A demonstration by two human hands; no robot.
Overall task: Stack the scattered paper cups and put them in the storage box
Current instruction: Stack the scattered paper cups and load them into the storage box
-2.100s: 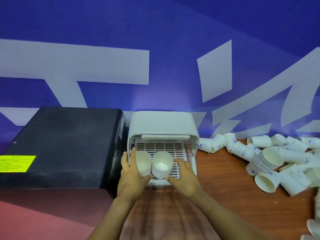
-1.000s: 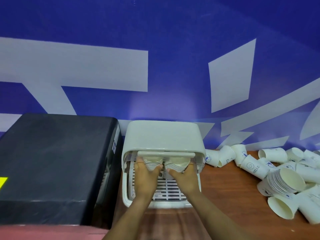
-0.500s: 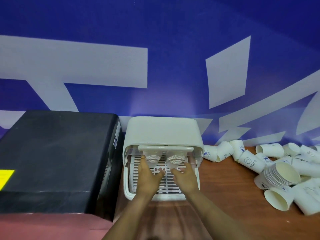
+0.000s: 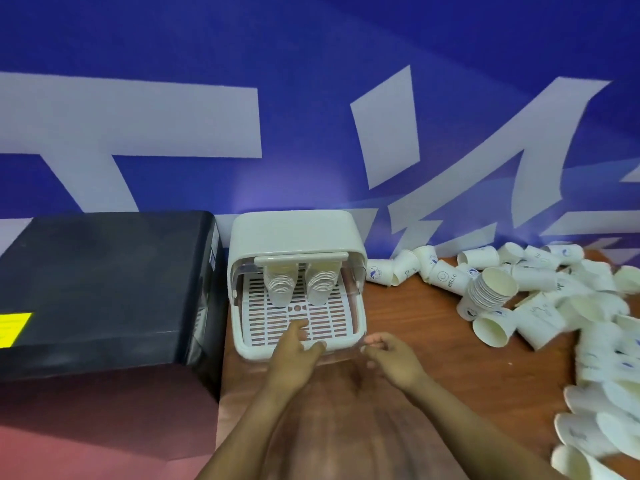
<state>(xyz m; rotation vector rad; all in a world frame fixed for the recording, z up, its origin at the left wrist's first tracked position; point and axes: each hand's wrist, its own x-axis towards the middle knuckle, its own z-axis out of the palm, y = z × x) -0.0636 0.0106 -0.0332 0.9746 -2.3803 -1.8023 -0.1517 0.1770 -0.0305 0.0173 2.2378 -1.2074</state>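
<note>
- Two stacks of cups are seen standing side by side at the back of the box, on its white grid, under the lid.
- Both hands are empty: the left hand is held loose with its fingers over the front of the grid, and the right hand is held loose just in front of the box rim. Nothing is gripped by either one.
- Many loose cups are left lying on the table to the right, well apart from the box. Most are on their sides.
- One small stack is already started in that pile, lying tilted with its mouth up.
- It looks like the next job is more stacking, so that small stack could be picked up first and used as the base.
- Loose cups should be turned the same way, mouth to mouth, before they are pushed in. A cup that is put in crooked may get squashed.
- Cups should be pressed in softly, since paper is bent with ease.
- A stack should be kept no taller than the ones in the box, or it may not fit under the lid.
- Room is left at the front of the grid, so new stacks can be set there.
- Care should be taken near the two stacks when a new one is slid in, as they can be tipped over.
- A black case is set just left of the box and need not be touched.
</note>
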